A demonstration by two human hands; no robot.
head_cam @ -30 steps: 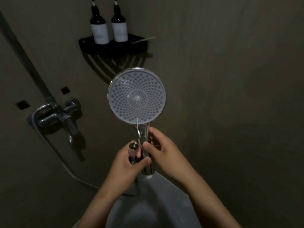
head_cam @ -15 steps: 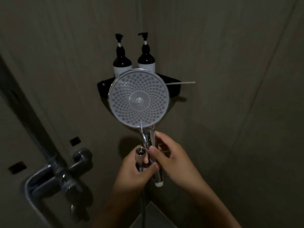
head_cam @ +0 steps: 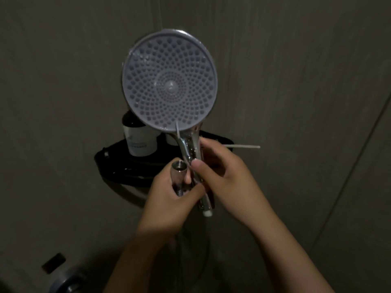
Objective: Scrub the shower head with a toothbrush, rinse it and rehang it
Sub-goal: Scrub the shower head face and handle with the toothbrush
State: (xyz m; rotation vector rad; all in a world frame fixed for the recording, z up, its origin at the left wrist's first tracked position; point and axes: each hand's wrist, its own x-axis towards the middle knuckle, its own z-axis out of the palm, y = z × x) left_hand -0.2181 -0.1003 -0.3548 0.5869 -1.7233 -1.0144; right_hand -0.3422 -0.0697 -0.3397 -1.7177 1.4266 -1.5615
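The round shower head (head_cam: 170,81) faces me, its grey nozzle plate wet, held upright in front of the wall. My right hand (head_cam: 228,180) grips its chrome handle (head_cam: 197,157), whose white threaded end (head_cam: 207,212) is bare. My left hand (head_cam: 169,199) grips the metal hose connector (head_cam: 179,172), which is detached and beside the handle. A thin white toothbrush handle (head_cam: 243,146) sticks out to the right from the black corner shelf (head_cam: 118,159).
A dark pump bottle with a white label (head_cam: 138,137) stands on the shelf, partly hidden by the shower head; a second bottle is mostly hidden. The mixer tap (head_cam: 65,282) shows dimly at the bottom left. Walls meet in a corner behind.
The view has tilted upward and closer: the shower head has risen in front of the bottles, and the tap has dropped to the frame's bottom. Both hands keep their grips.
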